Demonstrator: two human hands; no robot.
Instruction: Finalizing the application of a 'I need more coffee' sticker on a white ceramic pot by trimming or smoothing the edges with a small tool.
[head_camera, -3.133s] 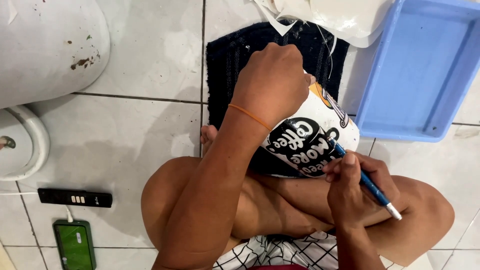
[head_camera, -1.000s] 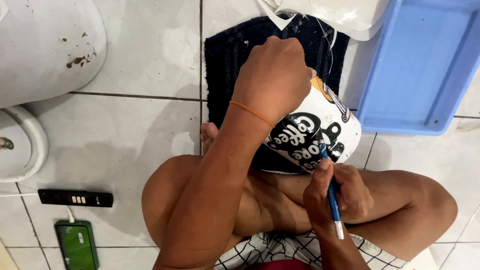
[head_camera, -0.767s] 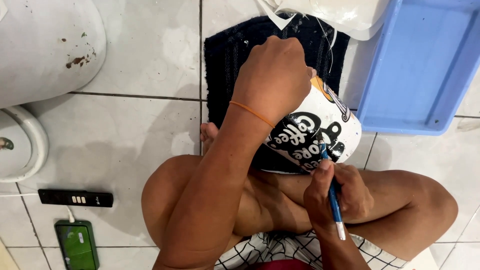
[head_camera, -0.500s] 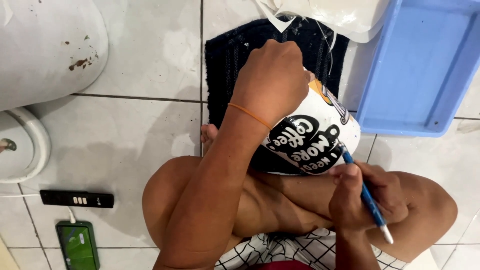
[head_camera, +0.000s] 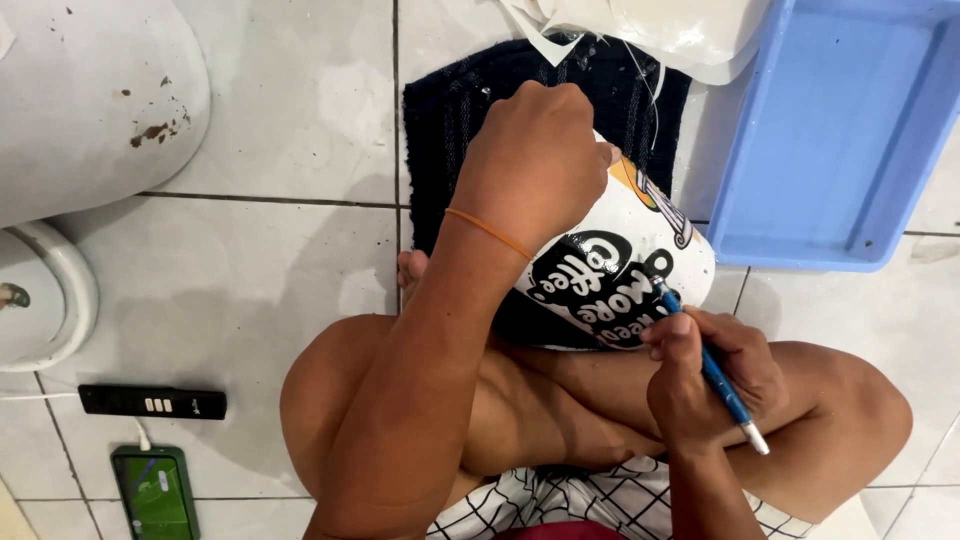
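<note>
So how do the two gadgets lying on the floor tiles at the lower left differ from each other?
The black bar-shaped device is long, slim and lies crosswise, while the phone is a broader rectangle lying lengthwise. The bar is dark apart from a few small pale marks; the phone's screen is lit green. A white cable runs to the phone's top edge. Both lie flat on the tiles, away from both hands.

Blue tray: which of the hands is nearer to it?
Right. The right hand, holding a blue pen, sits just below the blue tray; the left hand, gripping the white mug, is farther left.
</note>
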